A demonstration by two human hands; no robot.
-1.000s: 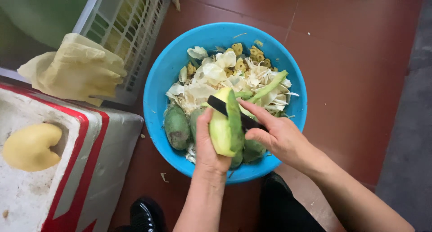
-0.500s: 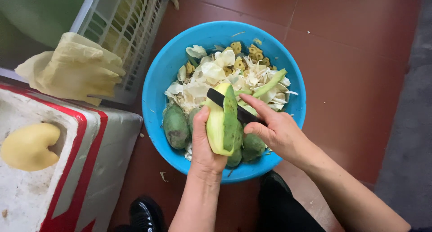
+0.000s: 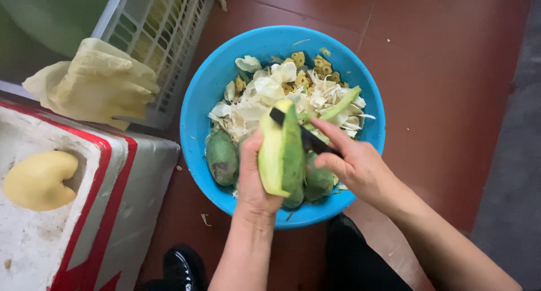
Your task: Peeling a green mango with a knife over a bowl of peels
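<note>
While the left hand [image 3: 255, 175] is gripping a half-peeled mango [image 3: 282, 150] above the blue basin [image 3: 203, 99], the right hand [image 3: 355, 167] is clenching a black peeler [image 3: 301, 134] against it. Green mangoes [image 3: 221, 157] are lying inside the basin.

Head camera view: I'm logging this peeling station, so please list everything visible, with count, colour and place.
Basin: one, blue, on the floor, centre.
Peelings: heap, pale white-yellow, in basin.
Unpeeled mangoes: at least three, green, basin's near side.
Half-peeled mango: one, green and yellow, above basin.
Peeler: one, black, against that mango.
Peeled mango: one, yellow, on foam box, left.
Rubber gloves: yellow, over white crate.
Floor: red-brown.
Shoe: black, bottom.
Left hand: holds half-peeled mango.
Right hand: holds peeler.
</note>
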